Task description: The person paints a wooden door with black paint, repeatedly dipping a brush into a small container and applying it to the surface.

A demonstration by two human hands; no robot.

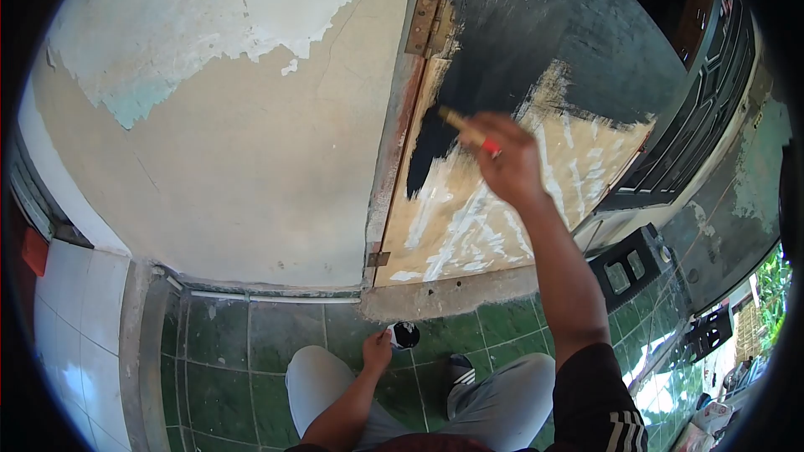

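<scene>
My right hand (511,159) grips a paintbrush (462,124) with a pale wooden handle and a red mark near its end. The brush tip is at the left side of a door panel (502,234), close to the hinge edge. Dark paint (511,33) covers the upper part of the panel; lower down it is tan with white streaks. Low over the floor, my left hand (378,351) holds a small white cup (405,336) with black paint inside. The fingers of that hand are closed at the cup's left side.
A rusty hinge (425,23) joins the door to its frame; a second hinge (378,259) sits lower. The beige wall (251,167) has peeling paint. Green tiles (222,331) cover the floor. Black ventilation blocks (626,270) stand at right, below a dark window grille (695,109).
</scene>
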